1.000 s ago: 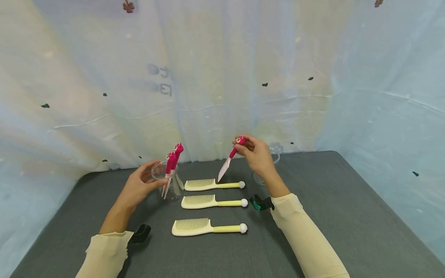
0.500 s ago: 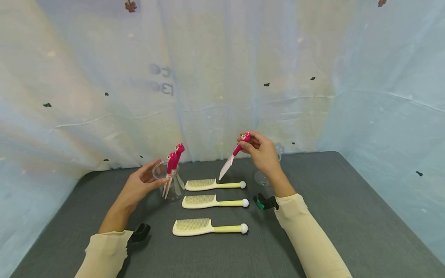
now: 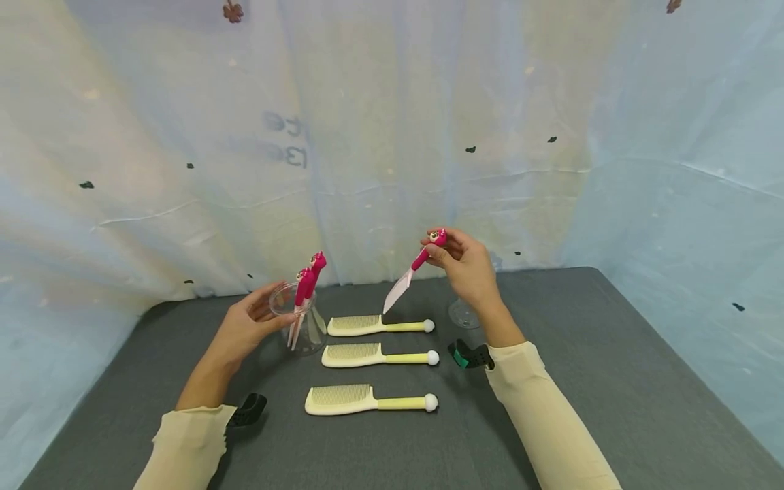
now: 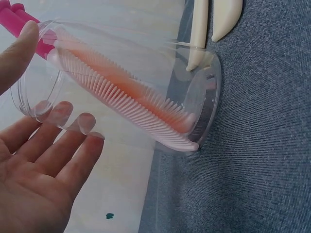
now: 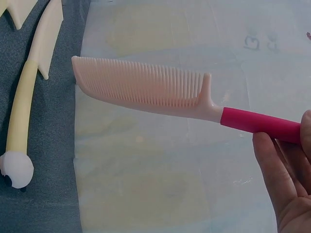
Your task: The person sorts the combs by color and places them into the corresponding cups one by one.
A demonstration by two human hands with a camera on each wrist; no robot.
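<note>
My left hand (image 3: 277, 305) holds a clear plastic cup (image 3: 304, 331) on the dark table, thumb on the rim and fingers round its far side. Two pink combs (image 4: 121, 92) with pink character handles (image 3: 309, 273) stand in this cup (image 4: 204, 97). My right hand (image 3: 437, 249) pinches the pink handle of a third such comb (image 3: 399, 288) in the air, its pale toothed end pointing down-left above the cream combs. In the right wrist view that comb (image 5: 146, 90) runs level, with my fingers (image 5: 286, 174) at its handle.
Three cream combs with yellow handles lie in a row between my arms: far (image 3: 367, 325), middle (image 3: 367, 355), near (image 3: 361, 399). A second clear cup (image 3: 462, 314) stands behind my right wrist. Pale sheeting (image 3: 392, 136) walls in the grey table (image 3: 612, 381).
My right hand has lifted the pink comb a little higher and to the right. The left hand and its cup have stayed put.
</note>
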